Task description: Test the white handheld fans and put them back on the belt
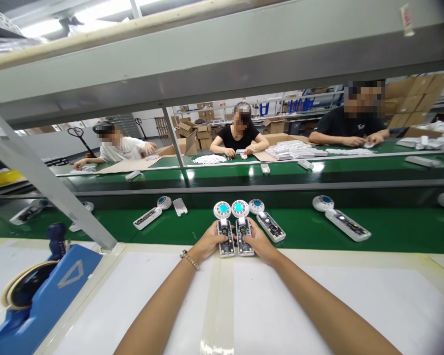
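My left hand [208,242] is closed around a small white handheld fan [222,211], its thumb on the circuit board that shows in the handle. My right hand [261,242] grips a second fan [240,209] the same way. Both are upright, side by side, with their round heads lit blue at the centre. Just right of my right hand, another fan [271,226] lies on the green conveyor belt [192,217], its board uncovered. A loose white cover [179,207] rests on the belt to the left of my hands.
More fans [148,218], [348,224] lie along the belt. A blue tape dispenser [59,291] stands on the white worktable [151,301] at left. A slanted metal post [52,172] and overhead beam [207,59] frame the station. Several people work opposite, beside piles of white parts [290,150].
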Demonstrator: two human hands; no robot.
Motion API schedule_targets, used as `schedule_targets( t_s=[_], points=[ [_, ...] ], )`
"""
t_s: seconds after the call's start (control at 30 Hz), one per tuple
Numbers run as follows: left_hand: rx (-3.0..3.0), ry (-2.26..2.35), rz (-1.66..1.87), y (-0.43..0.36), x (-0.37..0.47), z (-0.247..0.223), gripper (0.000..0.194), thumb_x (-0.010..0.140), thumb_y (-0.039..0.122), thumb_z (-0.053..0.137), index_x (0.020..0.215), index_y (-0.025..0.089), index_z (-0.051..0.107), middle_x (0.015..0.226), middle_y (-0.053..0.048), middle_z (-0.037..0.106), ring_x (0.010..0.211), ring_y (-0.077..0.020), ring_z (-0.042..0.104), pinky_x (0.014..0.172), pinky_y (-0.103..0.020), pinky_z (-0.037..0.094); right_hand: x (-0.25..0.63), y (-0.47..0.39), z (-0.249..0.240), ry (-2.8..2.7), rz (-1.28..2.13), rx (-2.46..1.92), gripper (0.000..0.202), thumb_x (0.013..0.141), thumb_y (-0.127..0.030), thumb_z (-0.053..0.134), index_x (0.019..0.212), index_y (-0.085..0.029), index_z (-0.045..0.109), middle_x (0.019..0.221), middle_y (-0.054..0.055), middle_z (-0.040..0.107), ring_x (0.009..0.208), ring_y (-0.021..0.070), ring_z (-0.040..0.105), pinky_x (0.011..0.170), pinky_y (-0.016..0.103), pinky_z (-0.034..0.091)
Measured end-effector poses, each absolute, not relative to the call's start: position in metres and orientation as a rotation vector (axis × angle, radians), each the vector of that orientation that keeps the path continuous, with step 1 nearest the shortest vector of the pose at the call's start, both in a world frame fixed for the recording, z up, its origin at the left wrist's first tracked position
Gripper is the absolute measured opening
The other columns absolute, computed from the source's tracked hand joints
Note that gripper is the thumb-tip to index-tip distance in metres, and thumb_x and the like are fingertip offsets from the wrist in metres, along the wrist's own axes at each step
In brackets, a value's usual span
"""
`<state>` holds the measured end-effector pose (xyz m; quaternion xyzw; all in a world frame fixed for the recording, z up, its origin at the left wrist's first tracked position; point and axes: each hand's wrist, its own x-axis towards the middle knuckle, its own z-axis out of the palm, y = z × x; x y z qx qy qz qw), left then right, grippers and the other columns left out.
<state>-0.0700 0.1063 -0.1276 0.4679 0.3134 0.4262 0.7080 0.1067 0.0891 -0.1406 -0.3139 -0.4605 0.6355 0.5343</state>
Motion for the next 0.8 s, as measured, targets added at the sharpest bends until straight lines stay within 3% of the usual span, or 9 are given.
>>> schedule_targets(
  t_s=[0.1,0.17,0.27,0.37,0.43,0.57,0.67,0.8],
  points=[
    [1.031,0.664,0.945,0.106,-0.069,-0.125,0.046,0.062,0.010,0.072,0.102,0.016,0.050,0.107,-0.010,0.060,0.085,-0.0216,0.063,0.077,-0.035,0.048,0.107,0.088,-0.138,-1.002,1.597,-0.701,0.049,0.063,-0.017,0.065,0.108,-0.024,0.046,0.088,-0.001,0.066,0.075,0.0167,0.064,0.071,0.029,0.051],
    [0.996,0.659,0.934,0.105,-0.069,-0.123,0.036,0.067,0.024,0.070,0.098,0.013,0.054,0.098,-0.011,0.064,0.079,-0.0209,0.063,0.073,-0.033,0.049,0.106,0.086,-0.138,-0.915,1.735,-0.674,0.032,0.071,-0.037,0.061,0.096,-0.019,0.052,0.075,0.001,0.067,0.061,0.0159,0.063,0.061,0.028,0.051],
    [0.904,0.760,0.850,0.106,-0.067,-0.122,0.046,0.075,0.054,0.054,0.083,0.009,0.060,0.072,-0.011,0.066,0.065,-0.0186,0.063,0.064,-0.029,0.049,0.104,0.084,-0.137,-0.865,1.907,-0.621,0.054,0.078,-0.065,0.036,0.074,-0.015,0.056,0.057,0.005,0.063,0.044,0.0141,0.057,0.048,0.026,0.048],
    [0.902,0.886,0.823,0.109,-0.066,-0.126,0.065,0.073,0.070,0.038,0.065,0.009,0.060,0.055,-0.009,0.061,0.052,-0.0154,0.059,0.059,-0.026,0.049,0.104,0.081,-0.135,-0.897,1.930,-0.613,0.062,0.076,-0.071,0.030,0.068,-0.016,0.056,0.052,0.005,0.061,0.042,0.0143,0.056,0.046,0.025,0.046],
    [0.955,0.969,0.888,0.113,-0.067,-0.130,0.069,0.071,0.074,0.034,0.064,0.010,0.058,0.054,-0.008,0.060,0.051,-0.0153,0.058,0.059,-0.026,0.049,0.110,0.081,-0.134,-0.902,1.894,-0.672,0.062,0.075,-0.071,0.031,0.071,-0.016,0.058,0.052,0.005,0.062,0.045,0.0158,0.058,0.046,0.026,0.046],
    [1.352,1.462,1.062,0.129,-0.084,-0.136,0.061,0.073,0.069,0.039,0.075,0.011,0.059,0.067,-0.009,0.063,0.060,-0.0180,0.061,0.060,-0.028,0.048,0.143,0.087,-0.136,-0.876,1.673,-0.910,0.063,0.072,-0.073,0.034,0.075,-0.016,0.060,0.053,0.005,0.063,0.049,0.0187,0.061,0.045,0.026,0.045],
    [1.522,1.787,1.169,0.148,-0.116,-0.133,0.047,0.075,0.056,0.051,0.089,0.012,0.056,0.089,-0.011,0.063,0.079,-0.0201,0.061,0.072,-0.029,0.047,0.175,0.097,-0.146,-0.903,1.365,-1.114,0.044,0.065,-0.055,0.063,0.089,-0.018,0.057,0.062,0.001,0.066,0.056,0.0172,0.062,0.054,0.025,0.048],
    [1.487,2.274,1.197,0.173,-0.176,-0.121,0.055,0.079,0.045,0.049,0.119,0.009,0.038,0.126,-0.022,0.039,0.111,-0.0294,0.046,0.090,-0.039,0.037,0.199,0.113,-0.161,-1.047,1.150,-1.379,0.048,0.063,-0.049,0.067,0.097,-0.019,0.054,0.077,0.004,0.069,0.071,0.0226,0.065,0.066,0.031,0.050]
  ],
)
